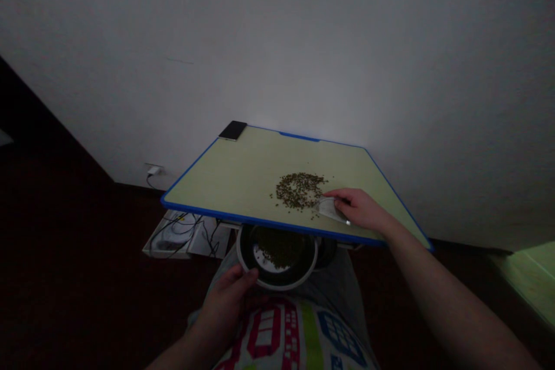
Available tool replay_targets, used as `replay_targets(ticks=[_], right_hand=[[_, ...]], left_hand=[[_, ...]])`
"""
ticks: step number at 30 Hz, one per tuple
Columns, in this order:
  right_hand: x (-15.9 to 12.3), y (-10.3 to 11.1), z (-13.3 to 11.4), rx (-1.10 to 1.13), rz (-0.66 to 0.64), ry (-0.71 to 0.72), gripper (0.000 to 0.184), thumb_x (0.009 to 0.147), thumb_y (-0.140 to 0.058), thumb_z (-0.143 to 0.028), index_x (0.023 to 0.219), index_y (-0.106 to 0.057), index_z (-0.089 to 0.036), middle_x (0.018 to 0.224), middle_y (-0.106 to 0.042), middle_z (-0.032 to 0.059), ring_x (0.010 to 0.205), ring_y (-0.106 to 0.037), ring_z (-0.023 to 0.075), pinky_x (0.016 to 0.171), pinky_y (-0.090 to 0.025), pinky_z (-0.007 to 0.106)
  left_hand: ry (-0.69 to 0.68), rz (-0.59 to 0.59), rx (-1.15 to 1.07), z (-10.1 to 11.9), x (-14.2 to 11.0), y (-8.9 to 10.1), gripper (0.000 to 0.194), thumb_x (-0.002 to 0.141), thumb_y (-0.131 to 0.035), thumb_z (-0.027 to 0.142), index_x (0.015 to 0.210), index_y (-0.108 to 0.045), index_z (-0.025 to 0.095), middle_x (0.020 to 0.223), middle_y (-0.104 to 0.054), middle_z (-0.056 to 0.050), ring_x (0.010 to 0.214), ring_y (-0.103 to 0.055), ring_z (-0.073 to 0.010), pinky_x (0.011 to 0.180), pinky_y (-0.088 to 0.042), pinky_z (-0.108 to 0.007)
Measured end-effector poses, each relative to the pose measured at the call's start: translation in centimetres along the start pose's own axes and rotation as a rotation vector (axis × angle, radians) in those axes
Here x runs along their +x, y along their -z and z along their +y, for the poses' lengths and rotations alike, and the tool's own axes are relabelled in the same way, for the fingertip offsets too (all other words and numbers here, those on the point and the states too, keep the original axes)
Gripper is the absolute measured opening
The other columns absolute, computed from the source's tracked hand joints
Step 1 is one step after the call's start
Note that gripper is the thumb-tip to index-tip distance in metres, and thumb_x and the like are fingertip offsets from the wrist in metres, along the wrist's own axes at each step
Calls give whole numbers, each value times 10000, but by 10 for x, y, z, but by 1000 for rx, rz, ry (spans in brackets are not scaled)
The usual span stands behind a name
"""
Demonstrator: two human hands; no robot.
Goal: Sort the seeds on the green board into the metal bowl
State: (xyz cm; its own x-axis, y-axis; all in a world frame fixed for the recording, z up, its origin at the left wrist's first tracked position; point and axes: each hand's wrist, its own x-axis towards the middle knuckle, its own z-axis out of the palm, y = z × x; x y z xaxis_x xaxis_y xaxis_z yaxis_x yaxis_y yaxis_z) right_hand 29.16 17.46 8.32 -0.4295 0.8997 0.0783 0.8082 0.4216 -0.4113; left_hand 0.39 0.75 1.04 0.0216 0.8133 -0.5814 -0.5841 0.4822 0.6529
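Small brownish-green beans or seeds [296, 191] lie spread in a loose patch on the pale tabletop [225, 179]. My right hand [356, 207] grips a flat, pale, see-through piece [330, 208], like a plastic card or scraper, its edge down at the right side of the patch. Below the table's front edge, my left hand [234, 286] has its thumb over the rim of a round, white-rimmed bowl [284, 287], fingers around the outside. More of the same beans [281, 248] lie in the bowl, with some of its shiny bottom showing. The table edge hides its far side.
A dark phone or tablet [233, 130] lies at the table's far left corner. Blue trim [260, 222] edges the tabletop, which stands close to the wall [303, 40]. At lower left, a white box [167, 245] holds tangled cables, near a plugged wall socket [154, 170].
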Motion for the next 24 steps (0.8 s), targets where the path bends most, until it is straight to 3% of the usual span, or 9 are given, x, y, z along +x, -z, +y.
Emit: replay_targets(ticks=[6,11,16,24], right_hand=[[1,3,2,-38,38,-40,408,835,-448,-180,1150,-705,-144,906,-740,75,760,-645,179,736,-490,290],[9,1,0,-30,49,-30,407,822,-461,-159,1147,-706,-179,967,-742,63,776,-643,169,763,-490,291],[14,0,0,-15,28,-11,401,828,-459,-164,1143,-707,-172,891,-740,49,751,-638,166,749,-486,280],[14,6,-5,-1,-44,-5,404,806,-468,-128,1115,-721,-190,940,-743,37,713,-627,146,696,-480,251]], left_hand=[[7,5,-11,-1,1,2,212,646,-772,192,836,-687,157,832,-791,-70,752,-742,-258,620,-603,-336],[11,-1,-14,-1,0,2,212,650,-772,196,836,-680,152,822,-785,-76,740,-740,-257,630,-598,-341],[9,2,-2,0,-1,0,227,657,-769,195,862,-682,154,828,-785,-73,736,-742,-253,629,-596,-332],[12,-4,-12,0,0,0,225,651,-773,196,854,-683,157,811,-787,-58,691,-732,-225,618,-603,-324]])
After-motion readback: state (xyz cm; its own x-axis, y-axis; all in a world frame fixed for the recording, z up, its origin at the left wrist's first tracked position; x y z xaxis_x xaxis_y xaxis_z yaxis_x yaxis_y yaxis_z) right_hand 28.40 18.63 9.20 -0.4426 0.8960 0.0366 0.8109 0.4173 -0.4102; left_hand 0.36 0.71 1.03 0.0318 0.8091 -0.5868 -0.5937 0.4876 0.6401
